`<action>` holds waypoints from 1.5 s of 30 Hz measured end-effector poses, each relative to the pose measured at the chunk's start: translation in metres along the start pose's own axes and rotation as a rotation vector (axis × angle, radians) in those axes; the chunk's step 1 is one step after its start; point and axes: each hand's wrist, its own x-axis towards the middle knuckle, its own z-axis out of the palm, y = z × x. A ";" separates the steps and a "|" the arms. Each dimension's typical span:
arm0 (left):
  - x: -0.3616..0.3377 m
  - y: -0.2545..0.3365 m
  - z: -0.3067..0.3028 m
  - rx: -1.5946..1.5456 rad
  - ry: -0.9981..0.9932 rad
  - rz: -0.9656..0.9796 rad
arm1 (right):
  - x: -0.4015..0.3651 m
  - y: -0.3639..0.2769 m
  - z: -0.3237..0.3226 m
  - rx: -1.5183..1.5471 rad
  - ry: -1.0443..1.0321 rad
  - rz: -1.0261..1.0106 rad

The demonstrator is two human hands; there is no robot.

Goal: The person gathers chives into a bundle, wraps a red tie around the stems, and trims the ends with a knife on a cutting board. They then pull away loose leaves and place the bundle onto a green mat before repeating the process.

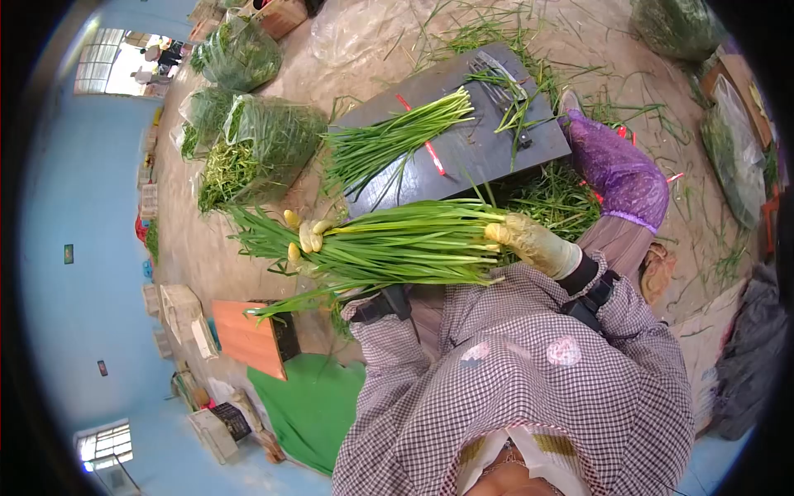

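Observation:
A thick bundle of green chives (389, 244) lies across the middle of the head view, pale stem ends to the right, leaf tips to the left. My left hand (308, 238), in a yellowish glove, wraps around the leafy part from behind. My right hand (529, 241), gloved the same, grips the bundle near the stem ends. Both sleeves are checked fabric. A second, smaller bunch of chives (397, 136) rests on a dark board (480, 149) just beyond the held bundle.
Clear plastic bags stuffed with chives (265, 145) stand at the left on the sandy floor. Loose green blades litter the ground around the board. A foot in a purple cover (616, 169) sits right of the board. An orange-topped stool (248, 335) stands lower left.

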 end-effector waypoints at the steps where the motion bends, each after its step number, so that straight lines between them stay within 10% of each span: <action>1: -0.001 0.000 -0.001 -0.010 0.009 0.001 | -0.004 0.003 -0.007 -0.043 0.007 -0.010; 7: 0.008 0.059 -0.013 0.080 -0.137 0.062 | -0.058 -0.003 -0.070 -0.160 0.407 -0.092; 9: 0.010 0.078 -0.003 0.084 -0.106 0.084 | -0.070 0.021 -0.126 -0.884 0.368 -0.081; 12: 0.018 0.077 0.007 0.107 -0.165 0.093 | -0.071 0.009 -0.105 -1.704 0.166 0.622; 17: 0.025 0.065 0.004 0.022 -0.233 0.039 | -0.001 0.006 -0.028 -1.093 0.260 -0.310; 23: 0.027 0.054 -0.018 0.004 -0.322 -0.064 | 0.070 0.025 0.034 0.372 0.190 -0.072; 35: 0.016 0.038 -0.016 -0.005 -0.210 -0.019 | 0.062 0.015 0.031 -0.394 0.465 -0.330; 45: 0.010 0.053 -0.034 0.003 -0.248 -0.012 | 0.059 0.026 0.018 -0.079 0.664 -0.404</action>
